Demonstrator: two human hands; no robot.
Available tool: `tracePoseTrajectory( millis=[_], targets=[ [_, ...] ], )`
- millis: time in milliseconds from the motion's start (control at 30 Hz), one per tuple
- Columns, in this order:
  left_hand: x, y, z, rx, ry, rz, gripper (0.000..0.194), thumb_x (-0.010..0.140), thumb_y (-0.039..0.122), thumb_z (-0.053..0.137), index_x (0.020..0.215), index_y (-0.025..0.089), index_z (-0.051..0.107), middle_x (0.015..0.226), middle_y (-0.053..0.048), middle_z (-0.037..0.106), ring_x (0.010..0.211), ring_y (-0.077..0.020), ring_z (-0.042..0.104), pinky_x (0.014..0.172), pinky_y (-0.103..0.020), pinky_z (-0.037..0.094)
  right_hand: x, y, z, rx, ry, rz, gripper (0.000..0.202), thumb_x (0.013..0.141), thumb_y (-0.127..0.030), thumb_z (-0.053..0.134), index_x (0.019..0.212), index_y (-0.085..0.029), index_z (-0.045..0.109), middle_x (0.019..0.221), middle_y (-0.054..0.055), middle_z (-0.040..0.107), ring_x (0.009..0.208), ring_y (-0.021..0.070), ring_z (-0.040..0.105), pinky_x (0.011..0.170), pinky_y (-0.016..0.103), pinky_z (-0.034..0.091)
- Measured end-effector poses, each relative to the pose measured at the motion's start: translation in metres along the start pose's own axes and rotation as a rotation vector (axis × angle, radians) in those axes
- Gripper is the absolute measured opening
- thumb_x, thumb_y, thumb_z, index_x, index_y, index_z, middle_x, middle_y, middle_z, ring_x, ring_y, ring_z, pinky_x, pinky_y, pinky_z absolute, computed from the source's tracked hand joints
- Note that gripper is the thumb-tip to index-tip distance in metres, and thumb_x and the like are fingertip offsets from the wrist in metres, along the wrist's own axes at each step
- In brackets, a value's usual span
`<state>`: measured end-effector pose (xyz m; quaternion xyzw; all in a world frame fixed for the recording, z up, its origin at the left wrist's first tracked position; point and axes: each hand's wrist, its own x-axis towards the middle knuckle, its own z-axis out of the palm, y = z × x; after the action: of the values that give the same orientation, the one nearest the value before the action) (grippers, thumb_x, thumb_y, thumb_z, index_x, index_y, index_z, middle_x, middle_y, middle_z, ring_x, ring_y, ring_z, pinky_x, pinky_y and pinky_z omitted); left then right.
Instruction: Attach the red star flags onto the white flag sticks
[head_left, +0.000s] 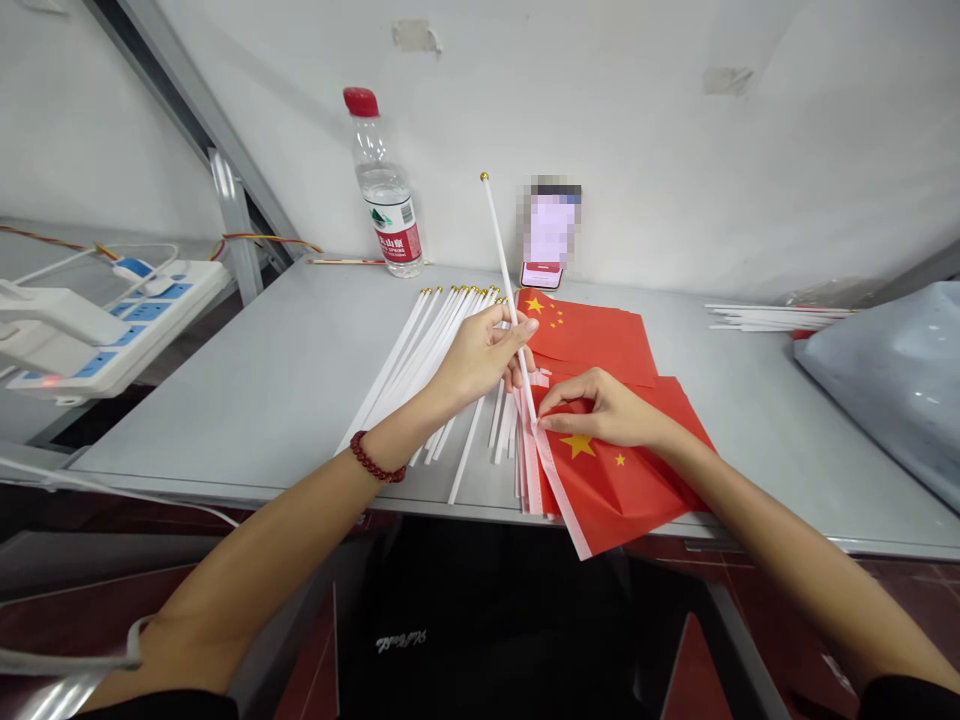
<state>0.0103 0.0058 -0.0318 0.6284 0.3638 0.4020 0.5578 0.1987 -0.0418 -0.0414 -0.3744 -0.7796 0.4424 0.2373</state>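
My left hand is closed round a white flagpole with a gold ball on its top end. The pole leans slightly, and its lower end meets the upper corner of a flag's white sleeve. Thumb and fingertips of my right hand pinch that corner of the red flag, which has yellow stars. Beneath and behind it lie more red flags in a stack. Left of them, partly under my left forearm, several white poles with gold tips are spread on the table.
A water bottle and a phone stand against the wall. At the left is a power strip with cables. More white sticks and a grey-blue bag lie on the right of the grey table.
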Motion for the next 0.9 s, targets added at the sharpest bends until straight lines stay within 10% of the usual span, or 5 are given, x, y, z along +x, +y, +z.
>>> tracePoseTrajectory(
  millis=[900],
  targets=[
    [0.0017,-0.0042,0.0,-0.041,0.064,-0.05,0.025,0.087,0.041,0.061,0.082,0.019,0.049,0.056,0.001,0.062,0.037,-0.0092,0.055,0.036,-0.02,0.042,0.0019,-0.0004,0.0002,0.171,-0.022,0.016,0.014,0.081,-0.029,0.068,0.079,-0.015,0.07,0.067,-0.001,0.06,0.059,0.0083,0.047,0.057,0.024,0.04]
  ],
)
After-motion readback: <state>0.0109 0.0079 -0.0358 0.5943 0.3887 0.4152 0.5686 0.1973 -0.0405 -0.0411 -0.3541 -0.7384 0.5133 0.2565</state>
